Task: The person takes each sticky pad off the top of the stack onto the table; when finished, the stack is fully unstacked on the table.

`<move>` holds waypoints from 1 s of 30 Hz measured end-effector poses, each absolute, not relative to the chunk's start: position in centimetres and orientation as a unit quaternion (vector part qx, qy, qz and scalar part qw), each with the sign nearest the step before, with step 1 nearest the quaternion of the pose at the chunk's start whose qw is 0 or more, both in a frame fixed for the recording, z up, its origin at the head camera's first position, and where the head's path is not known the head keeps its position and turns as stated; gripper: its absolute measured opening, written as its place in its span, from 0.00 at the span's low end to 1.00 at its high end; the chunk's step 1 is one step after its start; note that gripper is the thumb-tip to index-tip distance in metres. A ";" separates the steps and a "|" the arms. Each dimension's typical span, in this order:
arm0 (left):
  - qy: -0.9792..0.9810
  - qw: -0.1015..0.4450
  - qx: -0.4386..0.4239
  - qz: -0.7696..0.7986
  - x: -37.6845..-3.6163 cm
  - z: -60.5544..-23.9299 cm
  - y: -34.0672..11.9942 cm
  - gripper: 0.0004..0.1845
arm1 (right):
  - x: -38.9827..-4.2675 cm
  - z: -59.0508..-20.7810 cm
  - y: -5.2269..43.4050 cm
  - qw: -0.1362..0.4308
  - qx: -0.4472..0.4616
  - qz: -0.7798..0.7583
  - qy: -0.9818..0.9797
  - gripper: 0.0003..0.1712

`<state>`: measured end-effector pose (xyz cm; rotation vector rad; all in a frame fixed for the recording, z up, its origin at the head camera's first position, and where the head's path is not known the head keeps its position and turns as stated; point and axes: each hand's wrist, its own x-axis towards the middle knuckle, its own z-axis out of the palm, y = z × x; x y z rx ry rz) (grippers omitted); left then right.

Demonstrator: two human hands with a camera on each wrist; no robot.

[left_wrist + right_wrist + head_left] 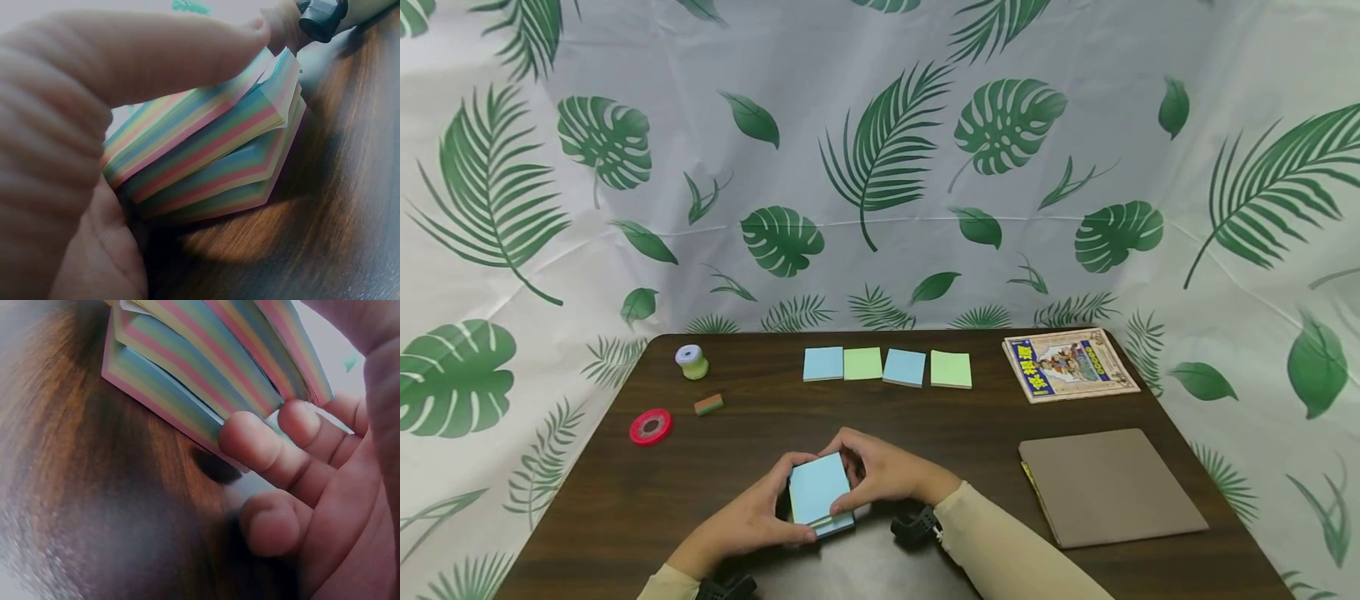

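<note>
At six o'clock on the dark wooden tabletop [970, 433], both hands grip a thick block of rainbow-edged sticky notes [818, 490]: left hand [745, 521] and right hand [880, 471] on opposite edges. Light, but its layers fan and slide; hold the side edges.

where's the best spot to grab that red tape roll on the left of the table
Take the flat red ring-shaped tape roll across its outer rim, coming from straight above. It lies flat on the dark wooden table with free space around it, so opposite edges are probably reachable.

Dark wood table [625, 500]; leaf-print backdrop [880, 167] behind.
</note>
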<state>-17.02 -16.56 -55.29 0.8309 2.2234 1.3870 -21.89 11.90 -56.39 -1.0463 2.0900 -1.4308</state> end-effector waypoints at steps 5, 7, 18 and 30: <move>0.803 0.197 0.277 0.490 -17.0 -55.3 -16.6 0.48 | -22.1 -56.6 12.0 0.229 -0.350 -0.534 0.735 0.36; 0.804 0.198 0.273 0.489 -17.0 -55.3 -16.6 0.48 | -22.1 -56.6 12.1 0.235 -0.347 -0.539 0.731 0.35; 0.816 0.194 0.259 0.479 -16.9 -54.9 -16.3 0.55 | -22.9 -56.7 12.7 0.255 -0.343 -0.600 0.676 0.37; 0.821 0.184 0.259 0.475 -17.1 -55.0 -16.3 0.59 | -23.3 -57.0 13.3 0.225 -0.313 -0.656 0.649 0.22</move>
